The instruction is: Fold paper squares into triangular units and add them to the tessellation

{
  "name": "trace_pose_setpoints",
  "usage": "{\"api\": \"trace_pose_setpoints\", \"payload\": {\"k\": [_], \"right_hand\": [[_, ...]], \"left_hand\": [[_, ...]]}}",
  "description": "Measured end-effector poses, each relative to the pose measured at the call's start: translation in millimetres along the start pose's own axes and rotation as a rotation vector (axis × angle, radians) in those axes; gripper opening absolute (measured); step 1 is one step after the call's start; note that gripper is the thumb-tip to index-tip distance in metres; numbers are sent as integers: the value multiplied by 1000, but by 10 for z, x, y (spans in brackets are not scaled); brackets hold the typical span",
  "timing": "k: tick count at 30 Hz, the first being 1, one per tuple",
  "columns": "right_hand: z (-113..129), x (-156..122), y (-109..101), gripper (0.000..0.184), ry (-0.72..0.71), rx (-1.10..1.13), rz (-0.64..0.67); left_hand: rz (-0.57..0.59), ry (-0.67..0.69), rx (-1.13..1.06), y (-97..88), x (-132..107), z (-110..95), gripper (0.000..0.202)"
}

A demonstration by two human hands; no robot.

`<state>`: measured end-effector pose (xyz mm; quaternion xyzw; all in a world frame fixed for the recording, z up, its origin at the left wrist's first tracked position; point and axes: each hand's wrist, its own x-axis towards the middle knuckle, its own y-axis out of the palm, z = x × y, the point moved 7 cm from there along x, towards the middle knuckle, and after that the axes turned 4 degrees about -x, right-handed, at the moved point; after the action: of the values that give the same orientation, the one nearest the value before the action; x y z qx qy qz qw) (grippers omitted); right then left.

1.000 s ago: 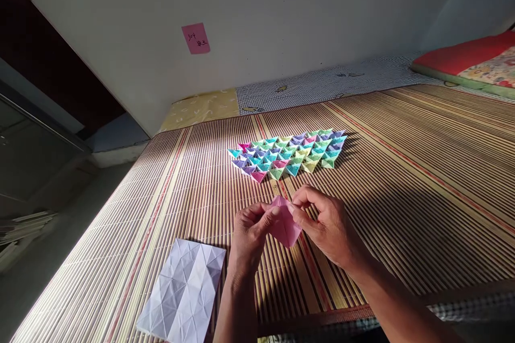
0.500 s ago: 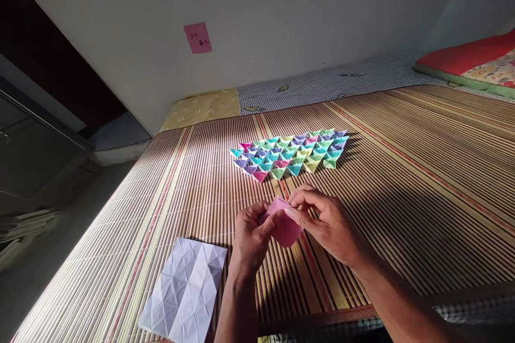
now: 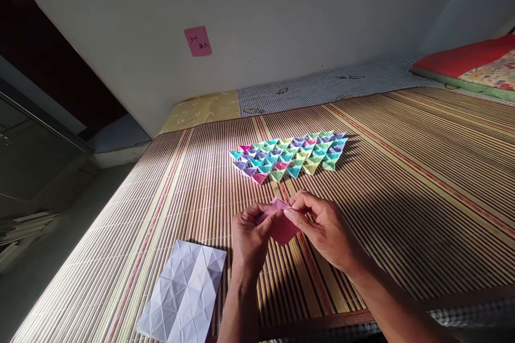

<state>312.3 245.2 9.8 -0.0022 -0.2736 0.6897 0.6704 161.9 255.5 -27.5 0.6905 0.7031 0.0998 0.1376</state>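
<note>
One creased white sheet (image 3: 183,292) lies on the mat (image 3: 161,220); next, the left hand (image 3: 251,230), grip closed, pinches the pink paper (image 3: 285,232) nearer than the boats (image 3: 294,170); rightmost, the right hand (image 3: 322,225), grip closed too, pinches the paper's upper right edge.

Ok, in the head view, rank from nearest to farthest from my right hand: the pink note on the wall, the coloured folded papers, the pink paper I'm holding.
From your right hand:
1. Pink paper, held in it, to its left.
2. Coloured folded papers, on the mat, just ahead.
3. Pink note, on the wall, farther ahead, left.
</note>
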Motion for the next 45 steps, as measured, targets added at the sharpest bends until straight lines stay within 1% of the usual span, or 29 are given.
{"api": "trace_pose_setpoints", "payload": {"k": [7,13,17,20,24,32,35,37,41,45], "right_hand": [[-10,-12,-5,27,10,-6,-30],[36,-21,-17,27,-24,-27,-34],[70,-30,-16,27,-35,-57,-40],[128,-37,-24,26,-80,-95,-77],[186,-42,-25,25,-142,-146,-121],[174,-43,-31,25,-216,-183,-152],[146,-35,-30,23,-180,-157,-131],[113,-27,-22,22,-119,-108,-104],[52,-22,-13,26,-19,-12,-73],[47,-30,-43,25,-38,0,-96]], "left_hand": [[-16,18,-79,8,-7,14,32],[-38,68,-117,11,4,32,31],[-30,70,-151,32,-2,43,30],[-17,65,-167,63,-13,20,31],[-26,69,-205,80,-23,2,35],[-21,121,-213,87,-14,4,36],[-18,123,-200,82,-20,-10,36],[-15,125,-175,80,-25,-24,36],[6,117,-139,102,-29,-23,36],[30,126,-137,135,-36,-4,33]]}}
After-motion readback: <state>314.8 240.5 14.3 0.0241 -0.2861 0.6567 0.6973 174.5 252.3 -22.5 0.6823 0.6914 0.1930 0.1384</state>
